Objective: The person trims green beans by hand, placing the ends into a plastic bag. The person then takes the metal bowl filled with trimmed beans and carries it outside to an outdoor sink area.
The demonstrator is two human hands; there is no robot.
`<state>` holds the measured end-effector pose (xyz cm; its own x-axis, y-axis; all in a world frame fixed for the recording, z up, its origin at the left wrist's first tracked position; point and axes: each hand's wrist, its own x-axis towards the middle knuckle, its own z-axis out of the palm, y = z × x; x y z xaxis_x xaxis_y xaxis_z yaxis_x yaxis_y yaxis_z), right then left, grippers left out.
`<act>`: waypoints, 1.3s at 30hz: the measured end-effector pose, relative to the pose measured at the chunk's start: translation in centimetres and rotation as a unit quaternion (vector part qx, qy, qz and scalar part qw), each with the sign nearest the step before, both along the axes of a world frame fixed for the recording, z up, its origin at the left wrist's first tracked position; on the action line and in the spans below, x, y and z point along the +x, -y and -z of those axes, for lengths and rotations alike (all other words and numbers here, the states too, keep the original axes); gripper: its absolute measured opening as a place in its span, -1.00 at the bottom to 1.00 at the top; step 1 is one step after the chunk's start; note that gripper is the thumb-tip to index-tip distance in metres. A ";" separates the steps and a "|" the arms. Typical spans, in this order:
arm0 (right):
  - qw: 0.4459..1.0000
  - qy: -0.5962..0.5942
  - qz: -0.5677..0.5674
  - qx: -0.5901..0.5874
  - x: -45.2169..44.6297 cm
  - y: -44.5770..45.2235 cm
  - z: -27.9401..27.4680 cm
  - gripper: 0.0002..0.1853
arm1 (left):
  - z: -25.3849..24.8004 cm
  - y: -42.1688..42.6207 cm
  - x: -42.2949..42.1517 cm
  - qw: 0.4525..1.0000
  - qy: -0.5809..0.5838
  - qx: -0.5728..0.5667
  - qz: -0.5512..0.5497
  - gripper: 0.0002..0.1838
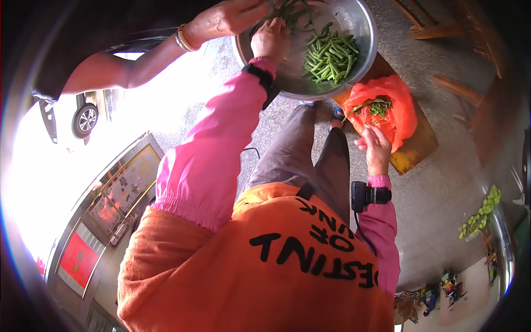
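A wide metal basin (pixel 368 61) at the top holds a heap of cut green beans (pixel 331 57) on its right side and longer whole beans (pixel 293 14) at its upper left. My left hand (pixel 270 40) reaches over the basin's left rim, its fingers bent down by the whole beans; the fingertips are hidden. To the right, my right hand (pixel 375 146) is beside the lower edge of an open red plastic bag (pixel 404 105). Its fingers are partly curled, and no object shows in them. Green scraps (pixel 379 107) lie inside the bag.
Another person's hand (pixel 224 21), with a beaded bracelet, extends over the basin next to my left hand. Under the bag stands a wooden stool (pixel 417 146). Wooden furniture (pixel 459 91) is at the upper right. A black cable hangs from my right wrist device.
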<state>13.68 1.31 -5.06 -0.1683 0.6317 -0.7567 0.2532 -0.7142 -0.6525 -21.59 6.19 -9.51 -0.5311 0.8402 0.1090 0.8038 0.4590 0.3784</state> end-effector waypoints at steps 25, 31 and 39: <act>0.980 -0.169 -0.104 -0.003 -0.1 -4.2 -8.4 -0.71 | -12.7 5.1 19.1 0.591 0.797 0.020 -0.126 -0.88; 0.978 -0.190 -0.083 -0.014 0.6 -4.5 -9.0 -0.73 | -12.8 5.1 21.5 0.673 0.732 -0.008 -0.105 -0.86; 0.978 -0.180 -0.091 -0.060 1.6 -4.7 -8.3 -0.85 | -12.3 5.0 20.9 0.746 0.665 -0.030 -0.006 -0.77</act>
<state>15.32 6.02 3.22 -0.5389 0.4765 -0.6947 0.1535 -0.7553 -0.6372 -0.71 1.23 2.82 -0.1430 0.8168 -0.5589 -0.2687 0.5114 0.8162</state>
